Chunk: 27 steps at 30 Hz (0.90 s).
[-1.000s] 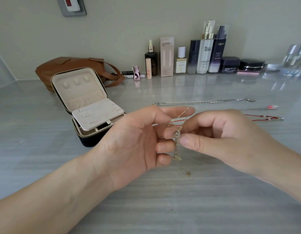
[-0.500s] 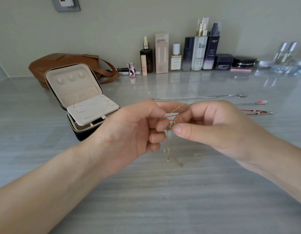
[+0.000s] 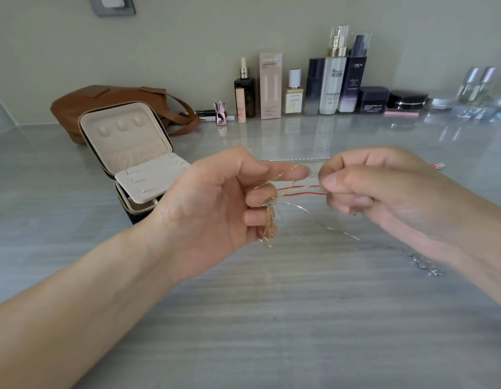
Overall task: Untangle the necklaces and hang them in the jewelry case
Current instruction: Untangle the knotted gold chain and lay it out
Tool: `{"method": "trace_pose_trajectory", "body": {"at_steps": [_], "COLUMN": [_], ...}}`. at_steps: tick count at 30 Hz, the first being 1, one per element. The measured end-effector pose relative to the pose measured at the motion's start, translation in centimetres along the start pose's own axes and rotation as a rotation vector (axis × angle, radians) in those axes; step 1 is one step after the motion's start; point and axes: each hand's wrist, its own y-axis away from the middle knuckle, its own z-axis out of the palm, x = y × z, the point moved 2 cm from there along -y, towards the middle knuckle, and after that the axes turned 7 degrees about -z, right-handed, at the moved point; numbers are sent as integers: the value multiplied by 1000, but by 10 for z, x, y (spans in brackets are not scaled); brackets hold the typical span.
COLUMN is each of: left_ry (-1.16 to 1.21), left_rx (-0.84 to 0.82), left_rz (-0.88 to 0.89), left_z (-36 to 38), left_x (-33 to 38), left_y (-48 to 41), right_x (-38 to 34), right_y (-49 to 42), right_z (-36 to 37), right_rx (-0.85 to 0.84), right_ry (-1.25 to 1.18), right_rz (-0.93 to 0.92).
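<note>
My left hand [image 3: 215,203] holds a thin gold necklace [image 3: 269,223] in its curled fingers, with the bunched chain hanging below them. My right hand [image 3: 384,189] is curled facing it and pinches a fine silver chain [image 3: 339,230], which trails down to a small pendant [image 3: 424,263] on the table. A red cord necklace [image 3: 302,190] runs on the table behind, between the two hands, and a thicker silver chain [image 3: 294,159] lies just beyond it. The open jewelry case [image 3: 131,153] stands to the left, with a cream lining and hooks in its upright lid.
A brown leather bag [image 3: 103,99] lies behind the case. A row of cosmetic bottles [image 3: 330,80] and jars [image 3: 406,99] lines the wall at the back. The grey table [image 3: 271,318] extends toward me below the hands.
My hands have pulled apart and risen slightly. The silver chain now stretches from the gold bunch to my right hand, with its pendant lying at the right.
</note>
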Motion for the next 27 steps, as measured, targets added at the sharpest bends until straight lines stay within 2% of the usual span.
{"method": "trace_pose_trajectory", "body": {"at_steps": [3,9,14,19,27], "left_ry": [18,24,57,70,-21], "left_rx": [-43,-93,-40,-19,166], "left_rz": [-34,-49,-42,-34,-42], "left_z": [2,8,7,4,2], "left_x": [0,0,1,0,-7], "left_y": [1,4,4,3,-4], "right_x": [1,7,6,4,3], "right_y": [-3,-5,-1,8,7], "right_z": [5,18,11,23,18], "right_rx": [35,-51,96,-135,-45], "right_ry": [72,-44,72,83,131], "right_rz": [-36,-23,-25,20,-48]}}
